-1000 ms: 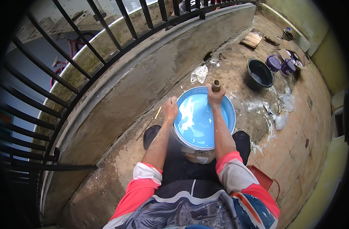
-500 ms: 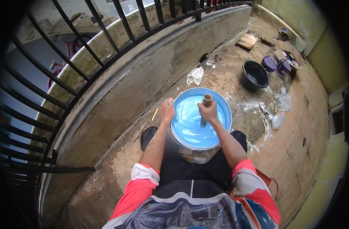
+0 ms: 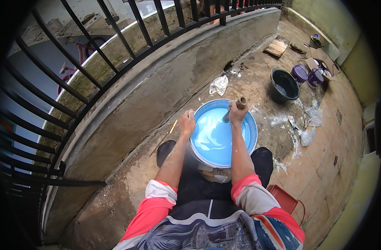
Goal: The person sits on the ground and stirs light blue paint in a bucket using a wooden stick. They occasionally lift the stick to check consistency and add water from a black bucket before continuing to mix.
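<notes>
A large round bucket (image 3: 253, 143) of light blue paint (image 3: 213, 133) stands between my knees. My right hand (image 3: 238, 113) is wrapped round a thick stick (image 3: 241, 101), perhaps bamboo, whose lower end dips into the paint near the far right wall. The stick leans, its top tilted to the right. At the bucket's left rim, my left hand (image 3: 187, 122) is closed over the edge. A scraper (image 3: 219, 178) with a pale blade lies on the ground just this side of the bucket, partly hidden.
A black bucket (image 3: 283, 86) and purple pails (image 3: 299, 74) stand at the far right. Crumpled plastic (image 3: 308, 136) and a white rag (image 3: 219, 85) lie around. A red tray (image 3: 283, 198) is by my right knee. To the left runs a low wall (image 3: 157, 87) with black railings (image 3: 94, 79).
My right hand has carried the stick from the middle of the paint toward the far right side, and the stick now leans more. My left hand stays on the rim.
</notes>
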A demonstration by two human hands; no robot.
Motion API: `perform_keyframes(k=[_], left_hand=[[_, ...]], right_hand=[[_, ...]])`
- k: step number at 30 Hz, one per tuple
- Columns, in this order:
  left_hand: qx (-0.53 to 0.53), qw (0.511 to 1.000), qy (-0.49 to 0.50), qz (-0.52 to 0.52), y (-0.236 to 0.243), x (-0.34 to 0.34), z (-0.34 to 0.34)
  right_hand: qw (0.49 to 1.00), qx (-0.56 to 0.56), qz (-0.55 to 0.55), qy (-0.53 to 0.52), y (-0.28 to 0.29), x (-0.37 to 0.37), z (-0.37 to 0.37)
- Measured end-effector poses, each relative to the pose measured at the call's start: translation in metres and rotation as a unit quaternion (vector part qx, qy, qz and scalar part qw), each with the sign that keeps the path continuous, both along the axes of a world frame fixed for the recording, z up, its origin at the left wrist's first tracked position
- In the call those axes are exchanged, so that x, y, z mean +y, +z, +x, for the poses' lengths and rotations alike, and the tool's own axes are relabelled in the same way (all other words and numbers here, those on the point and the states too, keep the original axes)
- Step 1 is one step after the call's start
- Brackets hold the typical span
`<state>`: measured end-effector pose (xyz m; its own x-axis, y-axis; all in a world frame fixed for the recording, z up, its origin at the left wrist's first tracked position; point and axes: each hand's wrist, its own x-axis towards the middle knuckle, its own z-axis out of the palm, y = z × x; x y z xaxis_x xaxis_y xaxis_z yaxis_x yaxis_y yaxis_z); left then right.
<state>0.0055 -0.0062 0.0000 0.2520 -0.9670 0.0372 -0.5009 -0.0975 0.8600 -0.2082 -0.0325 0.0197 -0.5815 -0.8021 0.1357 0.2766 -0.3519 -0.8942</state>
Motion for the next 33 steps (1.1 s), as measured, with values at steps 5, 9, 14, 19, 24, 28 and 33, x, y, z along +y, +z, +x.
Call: perform_keyframes(k=[5, 9, 14, 19, 24, 28, 33], left_hand=[[0.005, 0.999, -0.006, -0.046, 0.003, 0.003, -0.005], [0.012, 0.999, -0.015, -0.027, 0.002, 0.003, -0.005], [-0.006, 0.999, -0.021, -0.041, -0.004, 0.000, -0.001], [0.012, 1.000, -0.021, -0.009, -0.002, 0.000, -0.003], [-0.004, 0.999, 0.013, -0.030, -0.009, -0.001, 0.005], [0.013, 1.000, -0.010, -0.011, 0.000, 0.001, -0.007], [-0.013, 0.998, 0.005, -0.054, -0.006, 0.004, 0.001]], right_hand=[[0.989, -0.014, 0.018, 0.147, 0.017, 0.036, 0.040], [0.963, 0.043, 0.081, 0.254, 0.020, 0.061, 0.029], [0.959, 0.212, 0.094, 0.166, 0.007, 0.050, -0.020], [0.961, 0.264, 0.085, 0.004, 0.004, 0.012, -0.046], [0.966, 0.248, 0.012, -0.075, 0.018, -0.014, -0.001], [0.998, 0.053, 0.034, 0.031, 0.003, -0.020, 0.000], [0.983, -0.074, 0.035, 0.163, 0.006, 0.017, 0.013]])
